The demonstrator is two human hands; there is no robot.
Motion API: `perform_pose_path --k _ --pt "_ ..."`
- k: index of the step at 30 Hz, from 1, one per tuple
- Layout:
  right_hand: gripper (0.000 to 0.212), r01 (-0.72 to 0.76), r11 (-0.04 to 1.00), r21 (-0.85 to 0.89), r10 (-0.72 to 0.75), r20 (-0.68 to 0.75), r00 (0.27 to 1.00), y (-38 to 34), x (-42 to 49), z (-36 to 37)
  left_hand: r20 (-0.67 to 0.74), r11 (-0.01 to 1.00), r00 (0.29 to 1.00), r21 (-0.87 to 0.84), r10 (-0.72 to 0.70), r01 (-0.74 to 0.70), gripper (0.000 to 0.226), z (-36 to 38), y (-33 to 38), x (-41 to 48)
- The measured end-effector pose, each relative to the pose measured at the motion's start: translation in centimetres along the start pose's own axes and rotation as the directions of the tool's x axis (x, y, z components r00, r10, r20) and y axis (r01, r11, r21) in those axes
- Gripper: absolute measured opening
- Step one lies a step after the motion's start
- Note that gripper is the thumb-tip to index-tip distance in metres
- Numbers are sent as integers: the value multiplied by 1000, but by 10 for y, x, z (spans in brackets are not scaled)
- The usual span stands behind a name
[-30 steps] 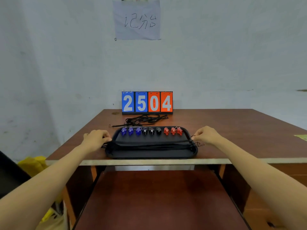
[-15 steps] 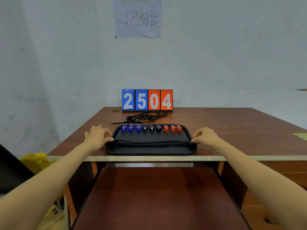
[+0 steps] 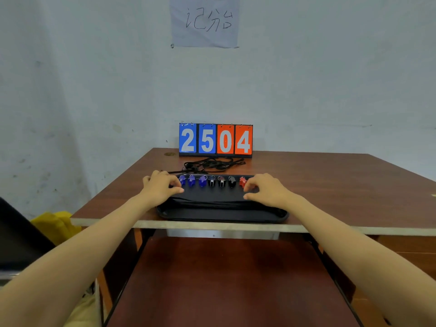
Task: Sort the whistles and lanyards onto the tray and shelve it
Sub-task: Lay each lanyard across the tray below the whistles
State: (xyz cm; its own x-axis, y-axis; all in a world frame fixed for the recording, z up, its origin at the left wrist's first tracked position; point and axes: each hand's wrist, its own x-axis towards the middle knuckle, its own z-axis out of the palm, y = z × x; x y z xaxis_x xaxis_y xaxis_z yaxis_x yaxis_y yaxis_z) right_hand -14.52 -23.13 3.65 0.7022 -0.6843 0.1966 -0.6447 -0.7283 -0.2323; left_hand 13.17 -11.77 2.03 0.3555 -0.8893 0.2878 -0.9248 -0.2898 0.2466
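Left hand (image 3: 162, 185): fingers curled at tray (image 3: 221, 214) rim, hold unclear; blue whistles (image 3: 191, 181) just right.
Right hand (image 3: 264, 190): curled likewise, hold unclear; red whistle (image 3: 242, 181) just left.
Lanyards (image 3: 212, 164): beyond both hands.

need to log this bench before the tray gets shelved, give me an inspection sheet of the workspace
surface: brown table, tray at its front edge
job's things: black tray holds blue whistles, black whistles, one red whistle in view, and lanyards laid across it; loose lanyards lie on the table behind it
clutter: scoreboard reading 2504 at the back edge
grips: left grip and right grip over the tray's ends, fingers curled; unclear whether they hold anything
cables: nothing seen
surroundings: paper sign on the wall, shelf under the table, yellow item low at left
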Motion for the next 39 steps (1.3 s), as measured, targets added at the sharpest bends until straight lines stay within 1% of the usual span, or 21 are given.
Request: perform_pose_path --k 4,7,9,11,14,17,20,23,25,26,28,29,30,31,32,34,35,36,37,38,39 --pt "22 74 996 43 -75 23 997 -22 46 7 -16 999 1000 -49 3 -4 26 -1 5 29" --pt "20 83 993 81 -86 31 996 -33 89 10 -58 995 998 -94 -28 23 26 -2 1 57" --pt "21 74 992 98 -78 37 996 -38 119 10 -62 992 997 -113 -55 48 23 -2 -9 79" --pt "22 70 993 99 -75 42 996 -40 150 12 -31 990 995 -107 -92 88 20 -1 -22 100" --pt "22 37 997 74 -42 70 997 -36 192 21 75 992 991 -53 -111 115 19 6 -42 126" --pt "25 13 999 34 -16 106 994 -29 226 36 156 991 980 -21 -125 130 23 18 -56 148" --pt "31 30 999 39 -35 136 990 -26 248 51 202 991 971 11 -131 132 29 31 -65 166" --pt "33 99 990 98 -108 88 990 -32 261 64 217 988 966 78 -144 129 36 45 -71 178" --pt "32 180 971 159 -188 36 981 -39 267 71 210 983 964 120 -160 137 30 52 -73 183" --pt "33 227 959 170 -236 37 971 -41 268 74 208 981 963 122 -173 149 26 54 -74 185" --pt "36 294 950 102 -306 124 944 -42 271 78 199 980 963 112 -182 163 20 58 -74 188" --pt "37 313 950 15 -311 178 934 -42 271 79 184 982 967 106 -174 157 18 59 -74 189" --pt "35 317 945 -79 -297 202 933 -40 271 80 163 985 973 87 -163 151 18 59 -73 189" --pt "32 297 943 -153 -267 187 945 -37 271 81 135 988 979 47 -154 149 17 58 -72 189" --pt "28 251 949 -189 -226 142 964 -33 272 81 109 987 982 -13 -156 158 16 56 -71 190" --pt "23 94 974 -204 -90 29 995 -24 272 81 60 970 984 -168 -167 175 14 49 -68 191" --pt "22 6 983 -183 -8 -12 1000 -20 273 80 37 951 985 -259 -166 170 13 46 -66 193" --pt "21 -76 990 -118 71 -47 996 -16 273 77 20 924 987 -349 -161 158 12 42 -65 195" --pt "20 -130 991 -1 130 -70 989 -14 273 74 -1 895 988 -424 -152 137 10 38 -61 196" --pt "19 -135 979 151 149 -86 985 -14 272 70 -19 872 990 -477 -138 112 8 34 -56 196" --pt "22 -93 950 297 125 -89 988 -18 270 65 -42 861 992 -502 -116 79 10 29 -50 196"
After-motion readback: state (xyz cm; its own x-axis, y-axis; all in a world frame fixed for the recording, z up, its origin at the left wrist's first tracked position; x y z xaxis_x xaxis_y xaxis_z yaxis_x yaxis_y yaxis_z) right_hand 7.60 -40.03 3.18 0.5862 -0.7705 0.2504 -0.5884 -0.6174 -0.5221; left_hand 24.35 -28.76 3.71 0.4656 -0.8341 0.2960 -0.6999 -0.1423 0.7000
